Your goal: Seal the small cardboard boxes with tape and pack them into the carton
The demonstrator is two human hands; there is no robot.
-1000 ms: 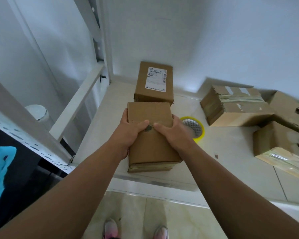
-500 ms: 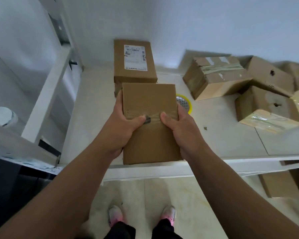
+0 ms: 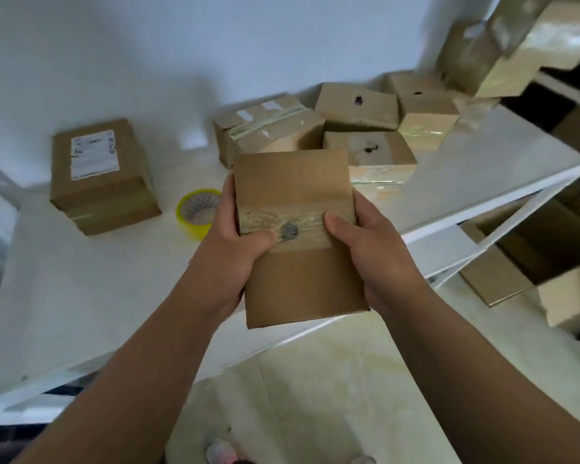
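Observation:
A small brown cardboard box [image 3: 298, 283] with a band of clear tape across its top is held in the air over the front edge of the white table [image 3: 81, 296]. My left hand [image 3: 235, 239] grips its left side, thumb on the tape. My right hand [image 3: 369, 249] grips its right side, thumb on the tape too. A yellow tape roll [image 3: 196, 209] lies on the table just left of my left hand. An open brown carton [image 3: 529, 262] stands on the floor at the right, under the table.
A labelled box [image 3: 98, 175] stands at the table's back left. Several taped small boxes [image 3: 359, 128] are piled at the back right against the white wall. More cartons [image 3: 516, 45] are stacked at the upper right. Pale tiled floor [image 3: 315, 396] lies below.
Both hands have lifted the taped box off the table and carried it toward the right. The view has swung right, bringing the open carton under the table into sight.

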